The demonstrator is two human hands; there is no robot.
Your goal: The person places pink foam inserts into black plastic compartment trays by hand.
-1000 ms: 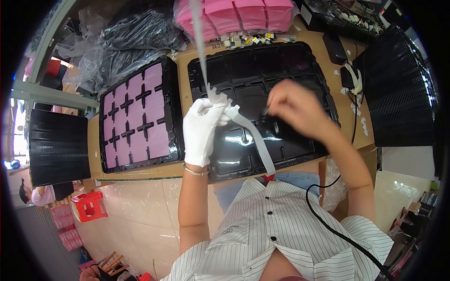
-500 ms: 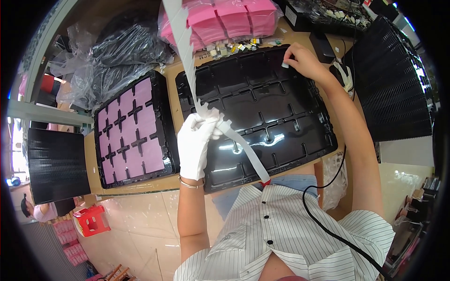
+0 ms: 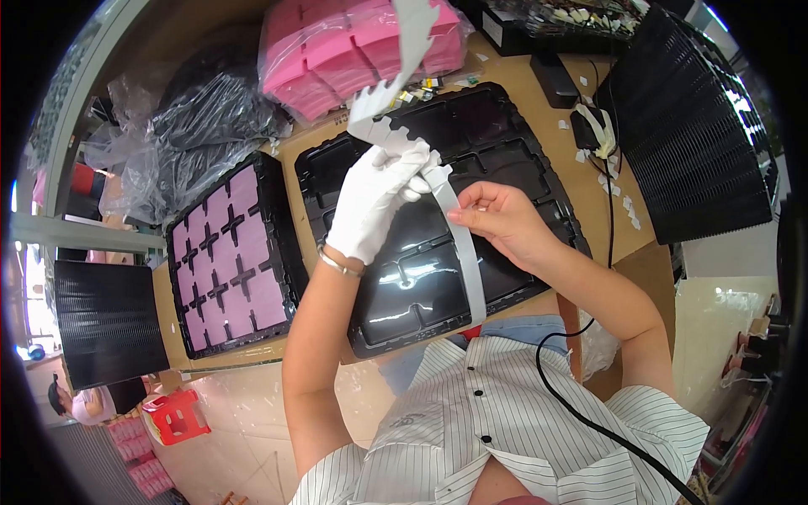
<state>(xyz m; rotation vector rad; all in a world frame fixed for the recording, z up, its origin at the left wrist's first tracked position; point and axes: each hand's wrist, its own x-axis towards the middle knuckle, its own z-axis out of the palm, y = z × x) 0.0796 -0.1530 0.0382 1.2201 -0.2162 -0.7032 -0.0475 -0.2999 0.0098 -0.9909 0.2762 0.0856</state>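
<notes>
The white strip [image 3: 470, 269] runs from the far side, in front of the bagged pink blocks [image 3: 328, 50], down through your left hand [image 3: 383, 195] and over the black tray [image 3: 400, 295] to its near edge, close to your lap. It looks very light and thin; expect it to bend and twist easily, since the far length bows and curls beyond your fingers while the near length hangs fairly straight. The notched edge on the far part probably creases or tears more readily than the plain band, so the smoother stretch just near of your left hand seems the better place to take hold. The face may be slick or tacky; you cannot tell from here. A light pinch should do, as there is little weight to bear.

Your left hand, in a white glove, reaches in from the near left, wrist bent toward the far right, fingers folded together and pinching the strip where notches meet plain band. Your bare right hand [image 3: 505, 220] comes from the near right, elbow bent, palm over the tray's right half. Its thumb and forefinger are drawn close at the strip's right edge; whether they grip it cannot be told.
</notes>
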